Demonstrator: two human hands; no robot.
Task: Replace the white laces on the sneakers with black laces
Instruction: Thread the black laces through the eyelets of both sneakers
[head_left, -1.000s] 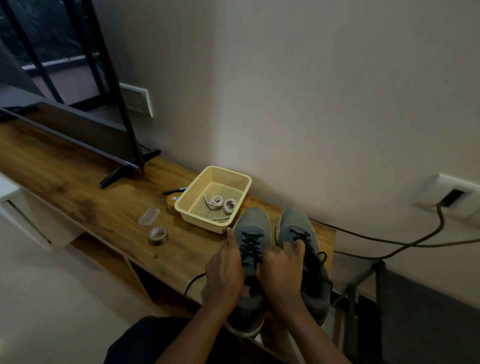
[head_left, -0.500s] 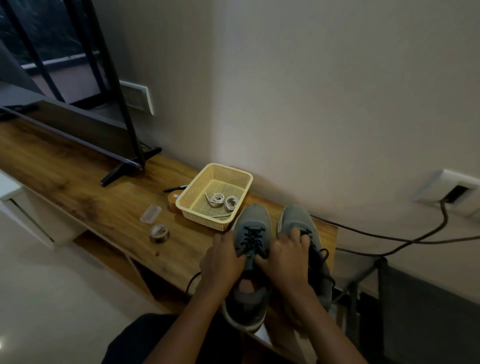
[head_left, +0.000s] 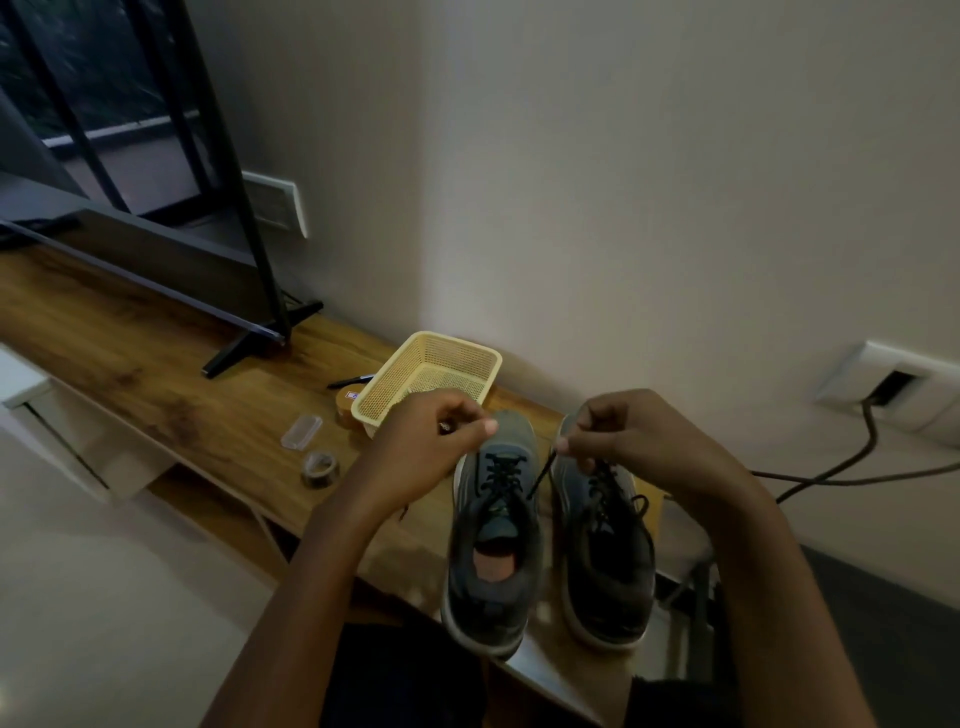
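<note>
Both our hands are closed in tight pinches. The right hand (head_left: 639, 441) nips one end of the black lace (head_left: 540, 475) between thumb and forefinger, and the strand runs taut down to the top eyelets of the left sneaker (head_left: 493, 551). The left hand (head_left: 431, 452) pinches the other end, of which we see little. We judge we are drawing both ends up and apart to even the lacing. The right sneaker (head_left: 605, 561), already laced black, stands just beside. Both are at the right end of the wooden top (head_left: 156, 395), heels over its near edge for easy reach. The basket (head_left: 441, 364) sits behind, its contents hidden.
</note>
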